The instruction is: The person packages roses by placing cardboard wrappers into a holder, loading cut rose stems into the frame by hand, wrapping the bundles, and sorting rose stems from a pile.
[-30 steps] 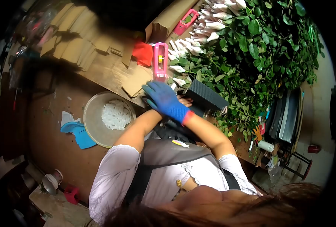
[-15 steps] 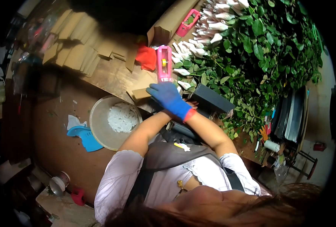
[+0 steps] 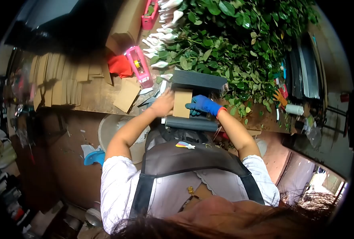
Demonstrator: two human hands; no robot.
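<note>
A flat piece of brown cardboard [image 3: 182, 104] stands between my two hands, within a black ridged holder [image 3: 199, 81]. My bare left hand [image 3: 164, 104] is at its left edge, fingers closed against it and partly hidden. On the other side, my right hand [image 3: 204, 105], in a blue glove, has its fingers bent over the cardboard's right edge. The holder's near ridged side [image 3: 193, 124] lies close to my apron. Another cardboard piece [image 3: 127, 95] rests on the table to the left of my left hand.
A pink tape dispenser [image 3: 139, 65] and red cloth [image 3: 120, 66] lie beyond my left hand. Stacked cardboard [image 3: 65, 77] fills the table's left. White-wrapped flower heads [image 3: 165, 38] with leafy stems [image 3: 240, 51] cover the back right. A bucket [image 3: 105, 133] stands below the table's edge.
My gloved right hand has moved right, from the cardboard left of the holder to the cardboard now in it. My left hand has come out from beneath it. The view has turned.
</note>
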